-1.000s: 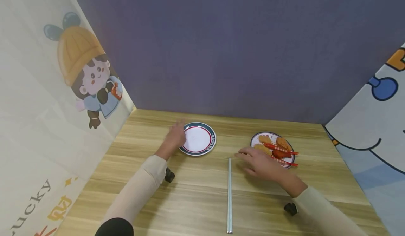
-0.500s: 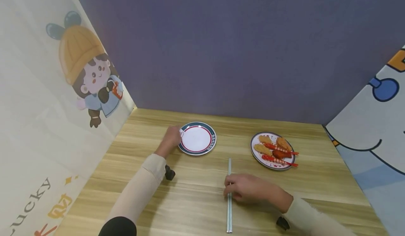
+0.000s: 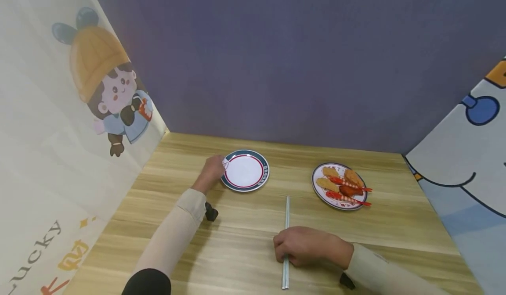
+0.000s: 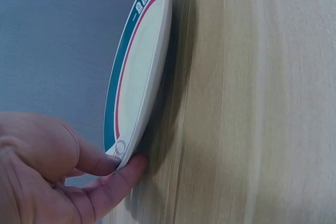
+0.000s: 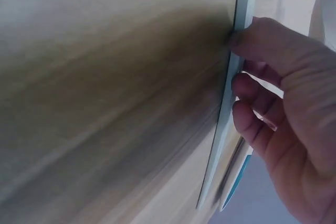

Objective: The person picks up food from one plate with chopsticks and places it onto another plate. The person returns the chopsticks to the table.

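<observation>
An empty white plate (image 3: 246, 170) with a teal and red rim lies on the wooden table (image 3: 237, 246), left of centre. My left hand (image 3: 213, 168) pinches its left rim; the left wrist view shows the thumb above and a finger under the plate (image 4: 142, 61) edge, where the left hand (image 4: 125, 161) holds it. A pair of pale silver chopsticks (image 3: 287, 209) lies lengthwise at the front middle. My right hand (image 3: 294, 246) is curled over them near their lower half. In the right wrist view the right hand (image 5: 242, 61) grips the chopsticks (image 5: 223, 145) between thumb and fingers.
A second plate (image 3: 318, 188) with fried pieces and red shrimp sits at the right. A cartoon-printed panel (image 3: 59, 132) walls the left side, another (image 3: 466, 167) the right, and a purple wall (image 3: 276, 66) closes the back.
My right hand moved from beside the food plate back toward me and closed on the chopsticks. My left hand settled on the empty plate's rim and pinched it.
</observation>
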Motion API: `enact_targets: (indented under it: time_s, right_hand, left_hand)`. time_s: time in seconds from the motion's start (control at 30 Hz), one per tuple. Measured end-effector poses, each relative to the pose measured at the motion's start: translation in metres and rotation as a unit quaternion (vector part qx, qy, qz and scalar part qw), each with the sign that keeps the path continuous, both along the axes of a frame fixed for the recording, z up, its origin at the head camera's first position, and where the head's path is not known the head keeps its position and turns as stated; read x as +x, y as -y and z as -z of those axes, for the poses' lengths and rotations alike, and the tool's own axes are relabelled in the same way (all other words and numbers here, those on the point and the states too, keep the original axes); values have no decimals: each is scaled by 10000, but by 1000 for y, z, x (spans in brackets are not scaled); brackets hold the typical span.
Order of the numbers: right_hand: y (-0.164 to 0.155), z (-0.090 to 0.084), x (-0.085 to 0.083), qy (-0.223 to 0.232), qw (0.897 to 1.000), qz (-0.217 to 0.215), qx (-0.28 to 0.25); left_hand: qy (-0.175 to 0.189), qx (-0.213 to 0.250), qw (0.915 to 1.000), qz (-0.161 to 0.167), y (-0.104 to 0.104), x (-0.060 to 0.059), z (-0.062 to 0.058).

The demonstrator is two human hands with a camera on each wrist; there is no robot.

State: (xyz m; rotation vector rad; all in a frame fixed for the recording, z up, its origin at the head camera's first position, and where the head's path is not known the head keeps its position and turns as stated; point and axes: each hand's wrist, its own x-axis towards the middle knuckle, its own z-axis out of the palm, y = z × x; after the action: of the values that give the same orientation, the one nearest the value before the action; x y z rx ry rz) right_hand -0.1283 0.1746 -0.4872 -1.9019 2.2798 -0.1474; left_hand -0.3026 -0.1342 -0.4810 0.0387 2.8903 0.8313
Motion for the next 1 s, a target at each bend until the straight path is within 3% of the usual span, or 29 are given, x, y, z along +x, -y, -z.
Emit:
enact_targets:
  time_s: [0.23, 0.57, 0.87, 1.0]
  right_hand:
    - [7, 5, 3, -703, 9971, -230, -162]
    - [10, 13, 2, -1753, 9843, -46, -202]
    - [11, 7, -4, -1985, 9788, 64, -508]
    - [11, 5, -6, -2018, 9787, 52, -375]
  left_hand:
    - [75, 78, 9999, -79, -1, 2, -3]
    - [178, 235, 9994, -189, -1, 4, -3]
    - [134, 134, 9998, -105, 0, 4, -1]
    - [149, 241, 9994, -175, 1, 3, -2]
